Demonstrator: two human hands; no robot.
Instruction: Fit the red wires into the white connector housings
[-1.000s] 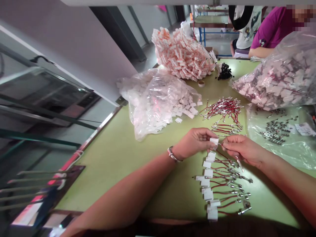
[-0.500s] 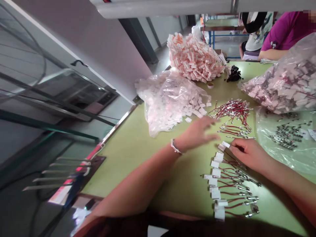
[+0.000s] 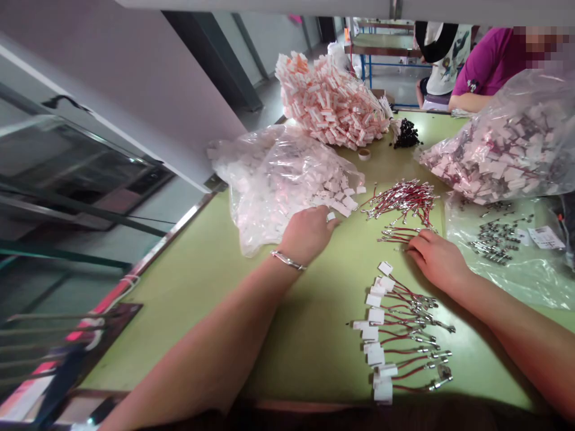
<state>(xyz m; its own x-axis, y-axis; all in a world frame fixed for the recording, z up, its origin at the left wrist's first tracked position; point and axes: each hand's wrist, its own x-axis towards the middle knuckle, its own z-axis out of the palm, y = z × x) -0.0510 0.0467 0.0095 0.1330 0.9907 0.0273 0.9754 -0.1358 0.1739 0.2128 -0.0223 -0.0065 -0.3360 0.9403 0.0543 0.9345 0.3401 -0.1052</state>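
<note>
My left hand (image 3: 309,234), with a metal bracelet at the wrist, has its fingers closed around a small white plastic housing (image 3: 331,216). It is beside the loose white housings (image 3: 345,202) spilling from a clear bag (image 3: 251,209). My right hand (image 3: 438,257) pinches a short red wire (image 3: 406,239) with metal ends, at the edge of a few laid-out wires. A heap of similar red wires (image 3: 404,197) lies just beyond. Nearer me, several finished-looking pieces form a column, with white housings (image 3: 376,316) on the left and metal-ended leads (image 3: 429,341) on the right.
At the back are a large pile of white and orange pieces (image 3: 332,102), small black parts (image 3: 406,133) and a tape roll (image 3: 364,154). To the right, a full clear bag (image 3: 498,155) stands behind a flat bag with metal parts (image 3: 496,239). A person in purple (image 3: 485,63) sits opposite.
My left hand has moved left to the loose housings and closed on one. My right hand has let go of a housing with its wire, now atop the column, and moved up to the wires.
</note>
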